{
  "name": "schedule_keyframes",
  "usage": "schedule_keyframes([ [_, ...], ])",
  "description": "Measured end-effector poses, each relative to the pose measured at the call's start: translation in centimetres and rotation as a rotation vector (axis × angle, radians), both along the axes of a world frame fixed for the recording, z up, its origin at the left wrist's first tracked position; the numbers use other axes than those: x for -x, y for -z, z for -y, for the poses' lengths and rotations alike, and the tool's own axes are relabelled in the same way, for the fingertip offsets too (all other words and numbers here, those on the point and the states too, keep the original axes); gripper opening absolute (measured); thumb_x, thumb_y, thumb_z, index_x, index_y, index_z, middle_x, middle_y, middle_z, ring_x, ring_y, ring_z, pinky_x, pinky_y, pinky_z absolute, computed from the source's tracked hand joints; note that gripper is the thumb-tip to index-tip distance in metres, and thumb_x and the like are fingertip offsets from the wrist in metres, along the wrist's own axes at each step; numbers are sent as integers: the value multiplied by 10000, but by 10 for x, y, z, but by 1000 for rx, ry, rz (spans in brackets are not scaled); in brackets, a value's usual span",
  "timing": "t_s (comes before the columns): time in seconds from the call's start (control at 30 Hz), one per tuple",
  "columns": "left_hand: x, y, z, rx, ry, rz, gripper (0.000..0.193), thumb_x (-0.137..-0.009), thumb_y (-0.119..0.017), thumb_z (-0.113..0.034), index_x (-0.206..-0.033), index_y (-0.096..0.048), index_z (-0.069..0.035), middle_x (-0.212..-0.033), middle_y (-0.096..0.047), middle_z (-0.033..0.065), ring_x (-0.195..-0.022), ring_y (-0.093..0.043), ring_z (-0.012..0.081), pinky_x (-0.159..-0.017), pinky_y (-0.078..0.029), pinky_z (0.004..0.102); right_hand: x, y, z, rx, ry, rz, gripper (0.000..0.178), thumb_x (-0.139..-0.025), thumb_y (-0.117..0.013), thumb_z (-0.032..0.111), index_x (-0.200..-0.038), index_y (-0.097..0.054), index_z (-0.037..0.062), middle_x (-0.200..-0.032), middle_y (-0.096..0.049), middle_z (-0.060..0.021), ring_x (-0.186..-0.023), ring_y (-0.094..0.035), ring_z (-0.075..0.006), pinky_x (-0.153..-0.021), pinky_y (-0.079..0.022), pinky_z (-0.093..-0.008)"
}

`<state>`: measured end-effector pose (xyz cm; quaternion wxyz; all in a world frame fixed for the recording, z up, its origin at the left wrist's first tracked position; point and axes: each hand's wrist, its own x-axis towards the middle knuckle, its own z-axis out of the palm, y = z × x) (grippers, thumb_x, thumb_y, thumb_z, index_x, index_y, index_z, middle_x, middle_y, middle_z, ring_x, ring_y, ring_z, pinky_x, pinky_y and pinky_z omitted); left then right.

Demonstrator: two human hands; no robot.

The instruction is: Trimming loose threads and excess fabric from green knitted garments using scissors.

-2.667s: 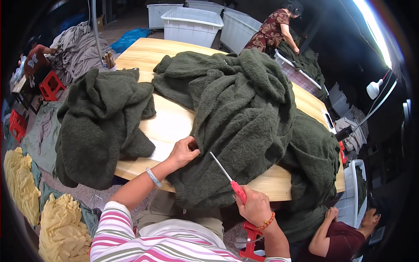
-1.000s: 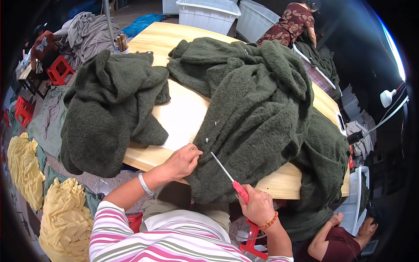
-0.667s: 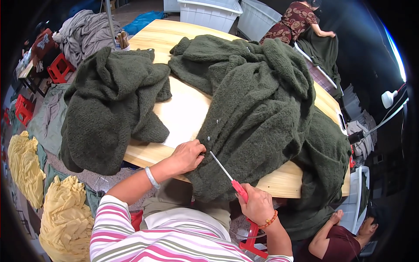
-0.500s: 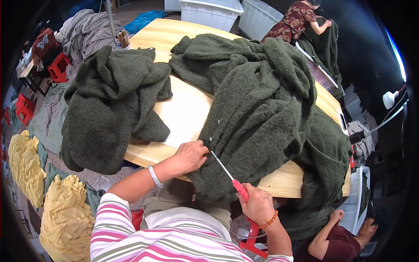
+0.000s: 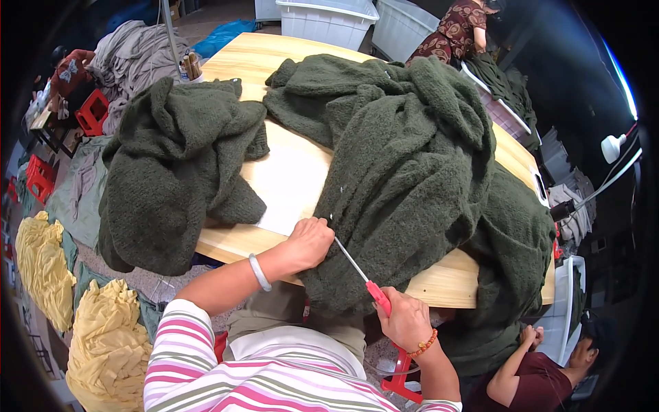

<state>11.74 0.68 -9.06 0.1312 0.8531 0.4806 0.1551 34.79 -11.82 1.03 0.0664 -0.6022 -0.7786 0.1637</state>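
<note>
A dark green knitted garment [image 5: 405, 165] lies heaped over the table, its near end hanging past the front edge. Small pale buttons show along its left edge. My left hand [image 5: 310, 242] is closed at that edge, just below the lowest visible button, pinching the knit. In my right hand [image 5: 406, 319] is a red-handled tool [image 5: 357, 269] with a long, thin metal shaft. Its tip points up and left, close beside my left fingers; whether it touches the knit cannot be made out.
Another dark green knit bundle [image 5: 178, 172] lies on the wooden table [image 5: 292, 175] at left. Yellow cloth piles [image 5: 110, 343] are on the floor at left. White bins [image 5: 328, 20] stand behind. One person [image 5: 456, 31] works at the back right; another [image 5: 532, 378] sits at lower right.
My left hand has shifted slightly to the right, nearer the tool's tip. At the back right, the person has lowered the green cloth toward the bin.
</note>
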Motion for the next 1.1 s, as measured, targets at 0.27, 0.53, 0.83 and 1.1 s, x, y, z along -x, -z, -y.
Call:
schedule_keyframes([
  [0.27,19,0,-2,404,-103,674,241,-806,-700,-105,-1003,-712,33,-755,-711,63,-654,-602,55,-595,-498,220,-6,-7,7,41,19,-3,198,-866,-648,214,-1010,-640,78,-691,-649,-158,-656,-651,-357,-613,-504,-453],
  [0.53,22,-8,13,463,-126,947,141,-888,-671,-50,-992,-728,27,-796,-698,1,-704,-590,33,-651,-499,191,-8,-13,12,61,-47,-4,182,-875,-650,242,-984,-640,96,-627,-629,-139,-605,-638,-354,-580,-504,-448],
  [0.83,31,7,36,561,-223,945,481,-837,-706,-57,-1289,-556,8,-1111,-671,80,-903,-607,54,-795,-493,200,-12,-11,15,-15,19,-82,176,-862,-663,222,-976,-639,90,-640,-630,-152,-613,-642,-354,-575,-505,-442],
  [1.1,30,17,43,270,-180,743,223,-794,-660,-24,-1010,-650,30,-895,-615,77,-734,-577,165,-682,-464,261,-13,-11,23,167,-73,-34,183,-871,-621,220,-948,-594,56,-751,-666,-170,-720,-668,-363,-622,-513,-467],
])
